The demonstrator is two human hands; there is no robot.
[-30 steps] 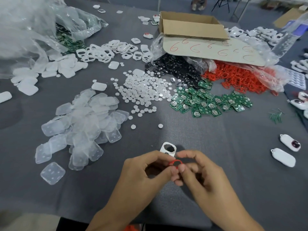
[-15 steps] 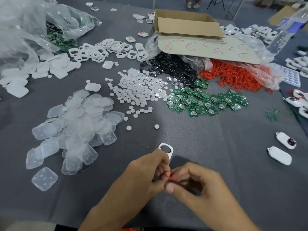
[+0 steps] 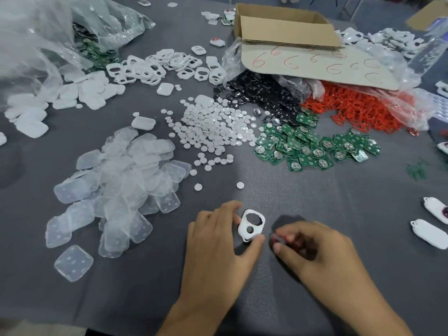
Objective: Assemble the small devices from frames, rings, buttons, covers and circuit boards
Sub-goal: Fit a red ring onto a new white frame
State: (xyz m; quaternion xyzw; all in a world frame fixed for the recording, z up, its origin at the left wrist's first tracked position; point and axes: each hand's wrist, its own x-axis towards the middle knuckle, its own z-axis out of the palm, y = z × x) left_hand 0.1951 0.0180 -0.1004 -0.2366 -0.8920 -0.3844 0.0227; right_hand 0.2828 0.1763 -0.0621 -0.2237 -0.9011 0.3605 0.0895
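Nearest the viewer, the left hand [image 3: 218, 246] is gripping a white frame [image 3: 251, 227] by its edges, thumb curled at the near end and fingertips at the far left side. The frame is sitting just above the grey cloth [image 3: 315, 197]; contact with it cannot be told. Its long axis is running from near-left to far-right, with the large opening at the far end, the small hole nearer and the open face tilting up.

Just beside it but apart, the right hand [image 3: 315, 253] is pinching a red ring [image 3: 278, 236], fingers closed and largely hiding it.

Likely faults are the thin ring twisting and seating askew, or the edge-held frame pivoting under pressure.

Farther off are lying clear covers [image 3: 121, 185], white buttons [image 3: 213, 127], green circuit boards [image 3: 315, 146], loose red rings [image 3: 358, 110] and a cardboard box [image 3: 286, 23].
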